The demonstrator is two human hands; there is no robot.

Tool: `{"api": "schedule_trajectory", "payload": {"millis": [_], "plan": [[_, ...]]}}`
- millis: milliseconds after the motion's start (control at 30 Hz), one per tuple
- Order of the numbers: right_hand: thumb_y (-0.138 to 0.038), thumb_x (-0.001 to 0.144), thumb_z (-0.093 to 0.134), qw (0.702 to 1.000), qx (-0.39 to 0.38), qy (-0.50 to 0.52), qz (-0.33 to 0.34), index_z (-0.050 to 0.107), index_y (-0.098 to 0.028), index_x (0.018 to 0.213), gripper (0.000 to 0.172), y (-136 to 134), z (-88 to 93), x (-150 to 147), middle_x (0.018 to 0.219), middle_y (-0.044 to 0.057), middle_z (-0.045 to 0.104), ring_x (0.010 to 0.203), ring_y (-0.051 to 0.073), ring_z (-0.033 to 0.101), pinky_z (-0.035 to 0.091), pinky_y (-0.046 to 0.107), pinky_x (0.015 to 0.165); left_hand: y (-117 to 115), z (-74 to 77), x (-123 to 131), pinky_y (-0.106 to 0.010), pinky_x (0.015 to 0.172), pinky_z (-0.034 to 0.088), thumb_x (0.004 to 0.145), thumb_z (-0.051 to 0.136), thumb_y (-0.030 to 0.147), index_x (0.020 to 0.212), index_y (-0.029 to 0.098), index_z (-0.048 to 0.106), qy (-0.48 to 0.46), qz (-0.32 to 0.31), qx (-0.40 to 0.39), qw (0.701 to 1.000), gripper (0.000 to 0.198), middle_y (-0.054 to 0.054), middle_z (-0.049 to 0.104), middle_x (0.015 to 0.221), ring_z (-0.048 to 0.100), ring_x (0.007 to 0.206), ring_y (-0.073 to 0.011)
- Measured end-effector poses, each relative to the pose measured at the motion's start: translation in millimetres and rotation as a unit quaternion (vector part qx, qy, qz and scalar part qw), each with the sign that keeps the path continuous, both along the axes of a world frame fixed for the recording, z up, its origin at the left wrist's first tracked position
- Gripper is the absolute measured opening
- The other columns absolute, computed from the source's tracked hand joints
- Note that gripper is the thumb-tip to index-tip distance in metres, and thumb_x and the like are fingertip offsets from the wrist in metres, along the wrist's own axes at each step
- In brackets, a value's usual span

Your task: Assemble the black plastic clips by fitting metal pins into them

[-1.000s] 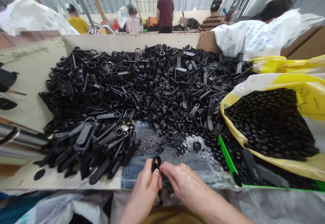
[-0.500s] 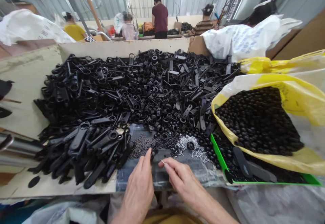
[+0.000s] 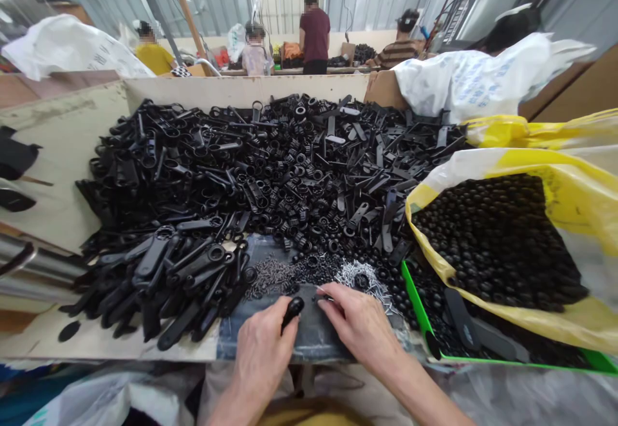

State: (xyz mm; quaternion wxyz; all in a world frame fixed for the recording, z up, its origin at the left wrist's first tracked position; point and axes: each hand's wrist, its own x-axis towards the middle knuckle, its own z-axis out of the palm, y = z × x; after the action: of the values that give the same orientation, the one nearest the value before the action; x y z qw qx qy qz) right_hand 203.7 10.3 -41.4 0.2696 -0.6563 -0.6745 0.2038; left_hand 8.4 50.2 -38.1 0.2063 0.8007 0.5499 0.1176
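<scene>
My left hand [image 3: 264, 342] is closed round a black plastic handle with a rounded end [image 3: 292, 311], which sticks up between thumb and forefinger. Just to its right, my right hand [image 3: 361, 318] is pinched over the dark mat [image 3: 306, 342]. Something small and dark shows at its fingertips, too small to name. Beyond the hands lie a heap of small grey-brown pieces [image 3: 271, 275], some tiny black pieces [image 3: 316, 268] and a scatter of silver pins [image 3: 381, 291].
Black plastic levers [image 3: 159, 259] are piled at left, and a large mound of black parts [image 3: 290, 175] fills the back. A yellow-white sack of black balls [image 3: 497, 239] stands at right above a green tray [image 3: 416, 300]. Several people work farther off.
The handle in my left hand has tipped up into clear view. My right hand has moved slightly forward and right; the silver pin it pinched no longer shows clearly. The whole view has shifted a little.
</scene>
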Motion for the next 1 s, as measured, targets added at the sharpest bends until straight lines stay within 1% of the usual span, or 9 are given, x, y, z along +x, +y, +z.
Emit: {"api": "schedule_trajectory", "payload": {"millis": [167,300,400,567,667,733,833,900,1000], "plan": [[-0.018,0.103,0.06,0.986,-0.009,-0.166,0.031,0.07,-0.024,0.101,0.012,11.2,0.9,-14.8,0.094,0.002,0.073,0.074,0.019,0.072,0.037,0.027,0.059,-1.7,-9.9,2.7,-0.031,0.066,0.043,0.093,0.053,0.014,0.094,0.026,0.07,0.002,-0.015,0.026,1.0,0.021,-0.004,0.082,0.087,0.077,0.081,-0.0285],[-0.016,0.102,0.059,0.982,-0.01,-0.187,0.033,0.068,-0.021,0.09,0.016,16.9,2.0,-17.7,0.09,0.004,0.071,0.068,0.017,0.069,0.033,0.027,0.056,-1.6,-12.0,-3.2,-0.03,0.067,0.045,0.096,0.051,0.023,0.091,0.026,0.068,-0.028,0.001,0.035,0.999,0.018,-0.004,0.079,0.082,0.075,0.077,-0.0258],[-0.016,0.103,0.055,0.982,-0.007,-0.186,0.037,0.067,-0.021,0.089,0.019,17.2,-1.2,-14.7,0.088,0.004,0.071,0.067,0.018,0.068,0.034,0.028,0.057,-2.4,-8.4,-10.3,-0.028,0.065,0.045,0.098,0.053,0.037,0.085,0.026,0.066,-0.121,0.048,-0.01,0.991,0.022,-0.002,0.075,0.074,0.071,0.071,-0.0227],[-0.017,0.105,0.047,0.988,0.001,-0.147,0.048,0.069,-0.019,0.092,0.026,15.5,0.8,-10.2,0.091,0.005,0.068,0.071,0.019,0.067,0.039,0.029,0.062,-11.5,0.2,-17.8,-0.025,0.069,0.047,0.085,0.072,0.052,0.079,0.021,0.071,-0.374,0.176,-0.147,0.899,0.032,-0.001,0.069,0.076,0.062,0.077,-0.0204],[-0.027,0.103,0.054,0.994,-0.006,0.101,0.035,0.073,-0.02,0.09,0.024,15.3,11.2,-14.8,0.087,0.003,0.065,0.076,0.018,0.062,0.042,0.028,0.067,-18.5,5.9,-14.7,-0.021,0.056,0.041,0.077,0.081,0.057,0.085,0.019,0.072,-0.487,0.229,-0.24,0.808,0.041,0.003,0.058,0.067,0.05,0.061,-0.0125],[-0.04,0.098,0.064,0.944,-0.042,0.326,0.007,0.075,-0.021,0.087,0.024,14.8,16.7,-23.0,0.082,0.001,0.06,0.069,0.015,0.054,0.039,0.025,0.059,-21.3,10.5,-10.6,-0.019,0.046,0.028,0.075,0.084,0.059,0.087,0.018,0.07,-0.532,0.234,-0.308,0.754,0.045,0.008,0.045,0.057,0.034,0.048,-0.0072],[-0.055,0.085,0.078,0.834,-0.124,0.537,-0.027,0.074,-0.02,0.088,0.035,12.8,16.0,-40.2,0.072,-0.004,0.049,0.053,0.008,0.03,0.022,0.021,0.046,-21.5,17.7,-4.5,-0.018,0.042,0.017,0.07,0.087,0.061,0.087,0.018,0.065,-0.572,0.218,-0.353,0.708,0.051,0.013,0.034,0.053,0.018,0.045,-0.004],[-0.058,0.079,0.084,0.78,-0.162,0.604,-0.032,0.073,-0.019,0.086,0.041,11.5,10.7,-50.8,0.064,-0.008,0.04,0.049,0.005,0.018,0.015,0.02,0.044,-20.3,21.0,-2.2,-0.017,0.042,0.014,0.067,0.088,0.064,0.083,0.018,0.061,-0.588,0.212,-0.359,0.693,0.056,0.014,0.032,0.052,0.014,0.046,-0.0032],[-0.059,0.077,0.087,0.75,-0.18,0.636,-0.027,0.072,-0.019,0.083,0.043,10.1,2.7,-60.8,0.056,-0.011,0.03,0.047,0.005,0.012,0.013,0.018,0.043,-19.0,21.5,-2.1,-0.017,0.042,0.013,0.062,0.089,0.068,0.082,0.019,0.058,-0.596,0.21,-0.374,0.679,0.061,0.016,0.029,0.051,0.01,0.047,-0.0027]]}}
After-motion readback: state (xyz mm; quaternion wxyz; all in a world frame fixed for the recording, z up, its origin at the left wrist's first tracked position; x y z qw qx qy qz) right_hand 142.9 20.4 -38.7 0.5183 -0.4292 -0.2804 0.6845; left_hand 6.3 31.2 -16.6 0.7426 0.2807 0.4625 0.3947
